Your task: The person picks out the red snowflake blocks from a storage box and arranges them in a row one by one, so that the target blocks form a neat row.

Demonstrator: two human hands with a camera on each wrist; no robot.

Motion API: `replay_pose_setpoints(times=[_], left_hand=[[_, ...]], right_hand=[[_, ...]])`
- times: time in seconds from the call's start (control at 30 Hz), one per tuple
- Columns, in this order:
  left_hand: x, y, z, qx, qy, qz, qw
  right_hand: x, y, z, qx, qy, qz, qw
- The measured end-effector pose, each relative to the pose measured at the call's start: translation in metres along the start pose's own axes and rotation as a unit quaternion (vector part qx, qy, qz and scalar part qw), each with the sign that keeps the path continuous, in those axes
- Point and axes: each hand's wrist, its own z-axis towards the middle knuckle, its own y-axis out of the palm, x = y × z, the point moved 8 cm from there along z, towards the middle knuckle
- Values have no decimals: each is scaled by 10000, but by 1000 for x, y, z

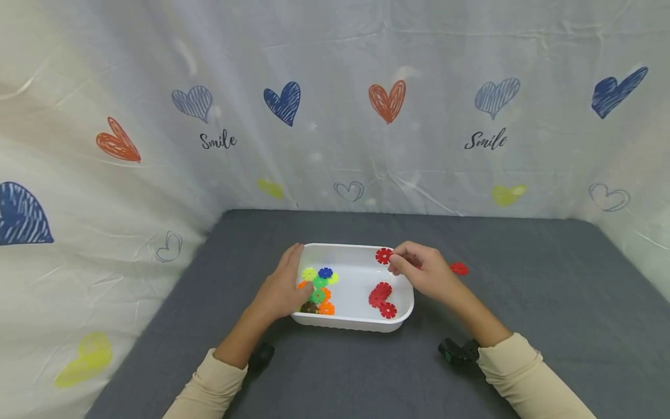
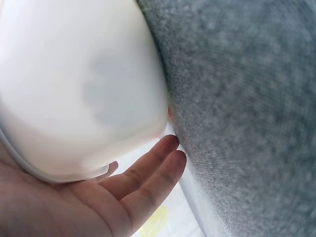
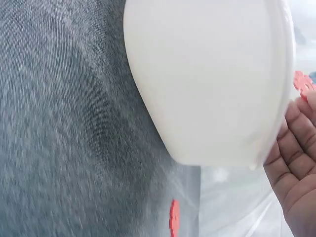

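Observation:
A white plastic tray [image 1: 345, 319] stands on the table, with notched interlocking discs in several colours inside. My left hand [image 1: 282, 289] grips its left end, thumb over the rim and fingers along the outer wall; the left wrist view shows the fingers [image 2: 153, 185] reaching beside that wall. Between thumb and fingertips my right hand [image 1: 426, 272] pinches a red disc [image 1: 384, 256] over the tray's far right corner. Below it, several red discs [image 1: 378, 297] lie together at the right end. Green discs [image 1: 317, 295], orange discs [image 1: 327, 308], a blue disc [image 1: 325, 273] and yellow ones lie toward the left.
A loose red disc [image 1: 459, 268] lies on the grey tablecloth [image 1: 523, 279] beyond my right wrist. Black wrist-worn devices [image 1: 459, 351] show under both forearms. A pale curtain [image 1: 335, 116] printed with hearts hangs behind the table and along its left side.

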Motion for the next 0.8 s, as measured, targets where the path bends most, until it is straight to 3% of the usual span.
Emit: replay_pose_setpoints(times=[0.33,0.53,0.8], left_hand=[[-2,2,2,-35,-16,-3,10000],[-2,2,2,-46,-7,-9,10000],[0,0,0,-61,-6,-21,10000]], right_hand=[[9,-25,-4,400,-73,579,9975],[17,-45,-8,728,-7,474,9962],[34,-70,-14,986,624,453,9921]])
